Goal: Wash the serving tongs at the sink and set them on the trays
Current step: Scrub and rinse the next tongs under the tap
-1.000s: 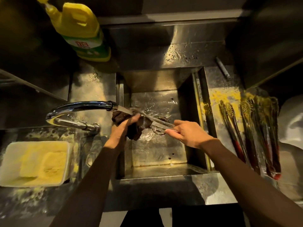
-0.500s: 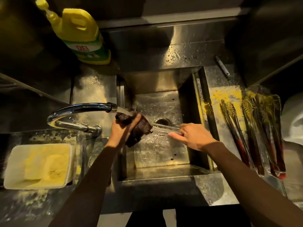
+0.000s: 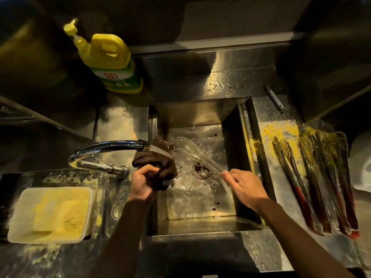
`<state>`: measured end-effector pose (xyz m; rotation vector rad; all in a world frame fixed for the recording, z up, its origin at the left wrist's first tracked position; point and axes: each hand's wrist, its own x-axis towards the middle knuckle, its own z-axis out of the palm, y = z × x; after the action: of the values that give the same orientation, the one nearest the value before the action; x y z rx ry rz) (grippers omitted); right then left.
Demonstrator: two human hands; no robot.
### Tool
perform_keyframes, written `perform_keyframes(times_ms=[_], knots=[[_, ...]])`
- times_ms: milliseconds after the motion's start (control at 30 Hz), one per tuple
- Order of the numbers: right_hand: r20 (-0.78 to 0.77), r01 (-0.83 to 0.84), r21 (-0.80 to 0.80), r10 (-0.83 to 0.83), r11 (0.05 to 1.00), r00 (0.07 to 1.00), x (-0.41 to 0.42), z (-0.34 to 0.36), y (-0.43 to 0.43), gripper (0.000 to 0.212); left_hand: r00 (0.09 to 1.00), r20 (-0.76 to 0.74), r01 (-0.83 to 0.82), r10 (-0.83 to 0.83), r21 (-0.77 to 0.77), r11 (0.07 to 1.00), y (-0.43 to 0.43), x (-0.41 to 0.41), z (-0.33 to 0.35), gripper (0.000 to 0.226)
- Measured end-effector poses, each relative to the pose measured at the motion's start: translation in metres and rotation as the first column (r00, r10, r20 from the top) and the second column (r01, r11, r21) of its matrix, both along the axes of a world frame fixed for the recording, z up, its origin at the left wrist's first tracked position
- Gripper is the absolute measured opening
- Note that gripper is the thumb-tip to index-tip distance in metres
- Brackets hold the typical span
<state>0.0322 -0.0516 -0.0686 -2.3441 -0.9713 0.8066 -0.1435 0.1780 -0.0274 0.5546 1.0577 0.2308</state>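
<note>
Steel sink [image 3: 192,113], dim light. L hand [image 3: 143,184] fingers curled round brown cloth [image 3: 156,157]; R hand [image 3: 246,187] pinches tongs [image 3: 208,162] end, prob. Risk: wet pinch slips, tongs drop into sink.

Showing a left hand [image 3: 143,184] and a right hand [image 3: 244,187], both bare. Showing forearms looking bare too, dimmed by shadow, entering at seven o'clock and at five o'clock.
</note>
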Motion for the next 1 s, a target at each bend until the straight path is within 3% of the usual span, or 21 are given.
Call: perform_keyframes(times_ms=[133, 233, 367, 467, 533, 600, 733, 867, 1000], knots=[[0.140, -0.235, -0.111, 0.249, 0.966, 0.958, -0.014, 0.009, 0.027, 0.095, 0.998, -0.029, 0.060, -0.060, -0.005, 0.998, -0.004, 0.016, 0.004, 0.026], [0.193, -0.295, -0.141, 0.318, 0.945, 0.928, -0.024, 0.012, 0.039, 0.091, 0.998, -0.016, 0.060, -0.059, 0.024, 0.998, -0.007, 0.024, 0.008, 0.016], [0.167, -0.321, -0.117, 0.338, 0.940, 0.926, -0.029, 0.013, 0.038, 0.086, 0.973, -0.160, 0.185, -0.167, 0.105, 0.977, -0.010, 0.032, 0.009, 0.050], [0.170, -0.296, -0.093, 0.308, 0.951, 0.936, -0.023, 0.019, 0.035, 0.085, 0.979, -0.189, 0.101, -0.070, 0.158, 0.982, -0.018, 0.046, 0.015, 0.020], [0.162, -0.286, -0.060, 0.292, 0.956, 0.943, -0.014, 0.020, 0.032, 0.086, 0.982, -0.182, 0.085, -0.041, 0.239, 0.967, -0.026, 0.056, 0.024, 0.013], [0.090, -0.261, -0.019, 0.261, 0.965, 0.961, -0.005, 0.017, 0.030, 0.079, 0.979, -0.201, 0.103, -0.025, 0.385, 0.917, -0.025, 0.057, 0.025, 0.014], [-0.026, -0.227, -0.008, 0.226, 0.974, 0.974, 0.006, 0.014, 0.025, 0.070, 0.968, -0.219, 0.214, -0.123, 0.458, 0.863, -0.010, 0.048, 0.015, 0.018], [0.063, -0.283, -0.073, 0.287, 0.956, 0.956, 0.011, 0.013, 0.024, 0.076, 0.950, -0.232, 0.309, -0.211, 0.577, 0.756, 0.008, 0.030, 0.005, 0.030], [0.093, -0.301, -0.094, 0.310, 0.949, 0.946, 0.016, 0.011, 0.025, 0.078, 0.919, -0.371, 0.363, -0.132, 0.668, 0.649, 0.010, 0.028, -0.004, 0.028]])
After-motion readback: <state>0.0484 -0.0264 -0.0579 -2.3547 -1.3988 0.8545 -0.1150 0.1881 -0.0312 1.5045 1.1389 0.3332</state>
